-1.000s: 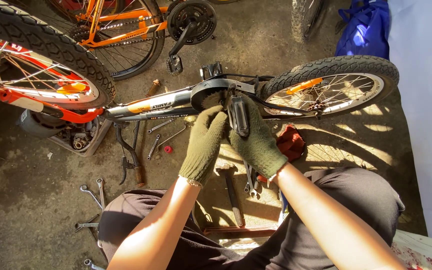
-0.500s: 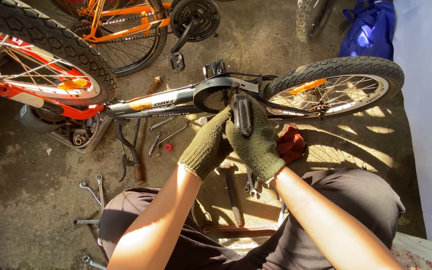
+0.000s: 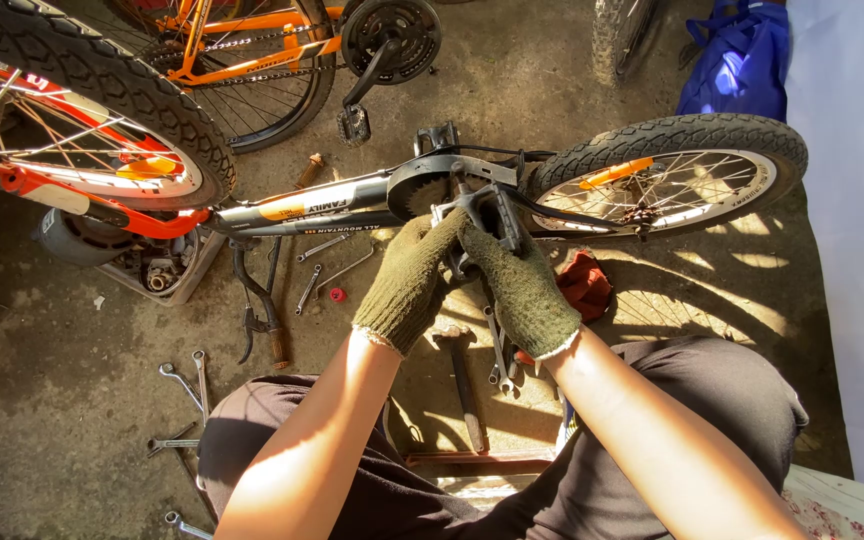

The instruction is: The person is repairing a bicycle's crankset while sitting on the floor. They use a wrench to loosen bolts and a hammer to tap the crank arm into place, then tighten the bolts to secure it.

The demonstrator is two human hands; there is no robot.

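Both hands [image 3: 467, 275] stayed at pedal [image 3: 487, 212]; tools [image 3: 322, 265] crowd left.

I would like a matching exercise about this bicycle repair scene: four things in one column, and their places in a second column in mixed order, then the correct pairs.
Things:
1. black pedal
2. hammer
3. red rag
4. blue bag

Places:
A. top right, near the white wall
B. on the floor beside the small rear wheel, right of the hands
C. gripped by the gloved left hand and right hand
D. lying on the floor between the person's forearms

Pairs: 1-C, 2-D, 3-B, 4-A
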